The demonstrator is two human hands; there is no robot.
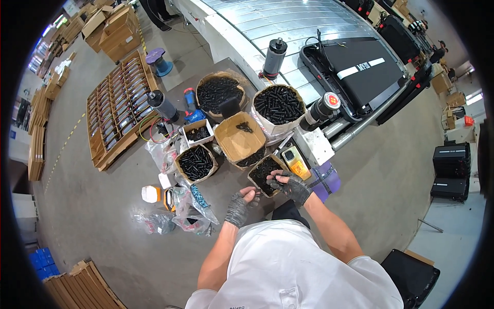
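Note:
My left hand (239,208), in a grey fingerless glove, has thumb and fingers pinched together at the near side of a small box (251,178). Something small and dark shows at its fingertips, too tiny to name. Over the box's right edge reaches my right hand (294,187), gloved alike, with its fingers curled close together; what they hold, if anything, is hidden. Small black parts (265,167), perhaps washers or nuts, fill the box. Right beside it lies a phone (297,162) with a yellow-orange screen.
Boxes of black bolts (279,104) and black screws (195,164) crowd the bench, around an open carton (237,138) with few pieces. A blue power driver (193,108), motors (275,57) and plastic bags (190,211) lie about. A metal roller conveyor (257,23) carries a black machine (360,69).

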